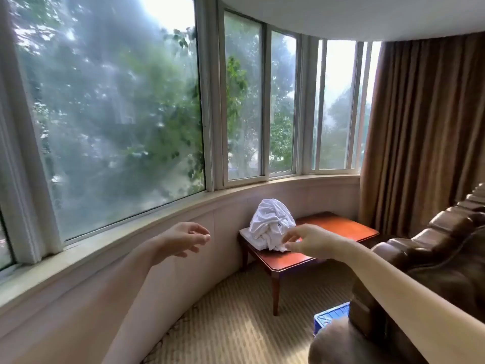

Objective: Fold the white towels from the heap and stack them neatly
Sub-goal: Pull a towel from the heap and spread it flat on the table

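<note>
A heap of crumpled white towels (270, 224) sits on the left end of a low red-brown wooden table (336, 227) under the window. Both my arms reach out toward it. My left hand (186, 239) hovers in the air left of the table, fingers loosely curled and holding nothing. My right hand (308, 241) is stretched out in front of the heap's lower right side, fingers relaxed and empty; whether it touches the cloth I cannot tell, as the table looks some way off.
A brown leather armchair (433, 253) stands at the right, close to the table. A blue crate (332, 315) lies on the striped carpet (236, 311) beside it. A curved window wall runs along the left and back; a brown curtain (425, 127) hangs at the right.
</note>
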A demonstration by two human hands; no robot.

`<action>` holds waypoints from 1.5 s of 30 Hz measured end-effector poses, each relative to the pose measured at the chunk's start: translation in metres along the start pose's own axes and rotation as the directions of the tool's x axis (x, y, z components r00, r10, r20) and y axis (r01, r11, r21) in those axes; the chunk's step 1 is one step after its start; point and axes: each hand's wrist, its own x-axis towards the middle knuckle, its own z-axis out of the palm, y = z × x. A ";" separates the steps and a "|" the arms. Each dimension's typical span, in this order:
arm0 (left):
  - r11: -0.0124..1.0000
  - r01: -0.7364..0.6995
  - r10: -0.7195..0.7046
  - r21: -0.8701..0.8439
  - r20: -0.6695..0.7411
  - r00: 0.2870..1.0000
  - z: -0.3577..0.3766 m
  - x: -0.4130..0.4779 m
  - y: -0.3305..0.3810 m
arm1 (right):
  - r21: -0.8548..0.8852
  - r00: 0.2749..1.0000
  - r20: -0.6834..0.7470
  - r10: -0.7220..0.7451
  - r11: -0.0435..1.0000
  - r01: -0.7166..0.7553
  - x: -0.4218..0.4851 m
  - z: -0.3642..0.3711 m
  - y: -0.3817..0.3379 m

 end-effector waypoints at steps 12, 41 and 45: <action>0.999 -0.033 0.032 0.004 0.059 0.998 -0.049 0.149 -0.012 | 0.149 0.989 -0.134 0.067 0.988 -0.047 0.146 -0.015 0.013; 0.977 -0.067 0.129 0.200 -0.316 0.940 0.016 0.540 0.014 | -0.025 0.980 -0.194 -0.039 0.999 0.035 0.473 -0.080 0.237; 0.970 -0.071 0.142 0.231 -0.304 0.942 0.024 0.587 -0.001 | -0.032 0.984 -0.175 -0.014 0.999 0.008 0.519 -0.067 0.270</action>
